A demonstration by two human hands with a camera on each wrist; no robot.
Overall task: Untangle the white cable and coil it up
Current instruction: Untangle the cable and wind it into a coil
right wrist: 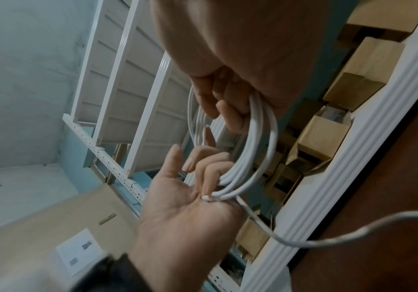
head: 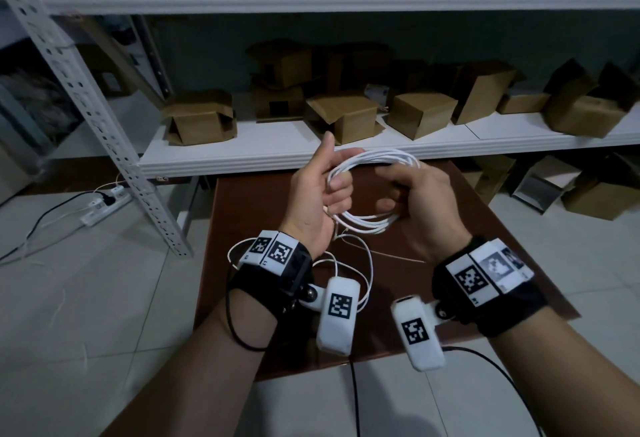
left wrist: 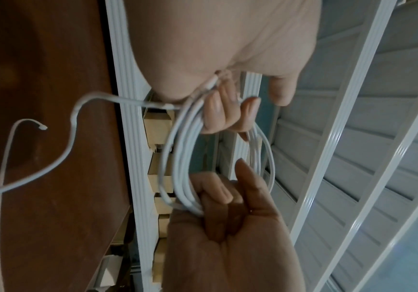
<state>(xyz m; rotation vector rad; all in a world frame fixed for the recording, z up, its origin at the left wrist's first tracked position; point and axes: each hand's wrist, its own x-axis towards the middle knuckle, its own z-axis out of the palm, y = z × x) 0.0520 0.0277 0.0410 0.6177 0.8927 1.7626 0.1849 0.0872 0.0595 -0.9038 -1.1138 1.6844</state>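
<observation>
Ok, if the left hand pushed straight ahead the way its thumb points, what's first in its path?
Probably the front edge of the white shelf just beyond the left hand, which grips the white cable; then the cardboard boxes. Depth is unclear.

Both hands' curled fingers [right wrist: 224, 110] hold the coiled white cable [right wrist: 257, 150].

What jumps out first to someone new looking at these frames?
The white cable, already wound into several loops, is held up above the brown table, with the left hand and right hand gripping opposite sides of the coil. A loose tail trails from the coil down onto the table. Behind, cardboard boxes line the white shelf.
</observation>
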